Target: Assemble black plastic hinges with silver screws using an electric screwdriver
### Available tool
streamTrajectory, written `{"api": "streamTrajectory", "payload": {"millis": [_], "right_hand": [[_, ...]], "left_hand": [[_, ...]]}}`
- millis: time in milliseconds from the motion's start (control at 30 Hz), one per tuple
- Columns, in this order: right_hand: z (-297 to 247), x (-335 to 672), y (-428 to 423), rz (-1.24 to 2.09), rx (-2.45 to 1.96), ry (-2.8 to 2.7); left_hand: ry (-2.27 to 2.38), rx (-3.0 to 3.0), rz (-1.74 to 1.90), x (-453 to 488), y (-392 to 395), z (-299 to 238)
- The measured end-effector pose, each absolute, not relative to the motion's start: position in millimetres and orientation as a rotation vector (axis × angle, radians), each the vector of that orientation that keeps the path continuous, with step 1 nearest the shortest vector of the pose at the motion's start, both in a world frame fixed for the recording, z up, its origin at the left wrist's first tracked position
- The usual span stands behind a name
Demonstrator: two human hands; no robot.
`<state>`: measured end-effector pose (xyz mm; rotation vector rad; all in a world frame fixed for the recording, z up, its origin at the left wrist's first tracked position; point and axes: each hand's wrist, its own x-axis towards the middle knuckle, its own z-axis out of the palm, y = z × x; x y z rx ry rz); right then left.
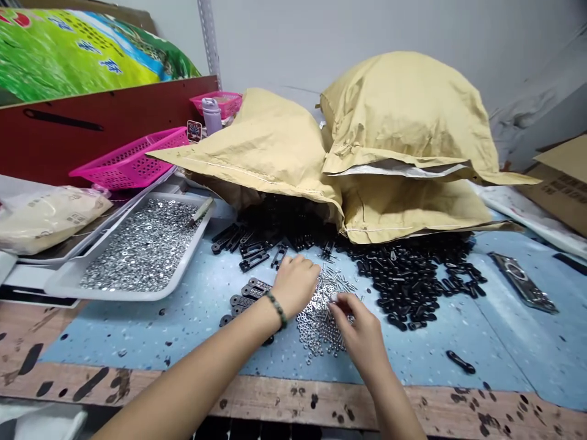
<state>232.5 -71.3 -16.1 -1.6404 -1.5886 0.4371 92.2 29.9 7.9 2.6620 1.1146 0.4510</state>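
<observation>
Silver screw-and-nut heap (323, 316) | between left hand (296, 283) (grip hidden) | right hand (361, 327) (pinching small piece)

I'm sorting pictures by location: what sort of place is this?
Probably a workshop bench for assembling small parts: loose metal fasteners, a heap of black parts and a white tray of small metal pieces suggest it.

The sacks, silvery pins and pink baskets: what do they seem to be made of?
Sacks: probably paper, matte tan, judging by creases and stitched edges.
Silvery pins: metal, perhaps steel, with a bright glint.
Pink baskets: likely moulded plastic, smooth-looking, given the even colour and regular holes.
</observation>
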Motion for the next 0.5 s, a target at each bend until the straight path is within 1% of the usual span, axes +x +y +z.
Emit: {"api": "streamTrajectory", "payload": {"millis": [133, 267, 400, 467, 500], "right_hand": [[-16, 249, -84, 0.417, -1.612, -1.497], [-15, 255, -91, 0.466, -1.586, -1.356], [-14, 234, -89, 0.688, -1.514, -1.190], [-15, 211, -84, 0.801, -1.439, -1.201], [-15, 198, -80, 0.832, -1.402, -1.245]], "left_hand": [[1.054, 2.674, 0.431, 128, 43, -6], [1.034, 2.601, 0.514, 127, 45, -2], [1.045, 2.448, 0.634, 77, 32, 19], [1.082, 2.341, 0.706, 38, 17, 27], [1.087, 2.189, 0.798, 19, 7, 28]]}}
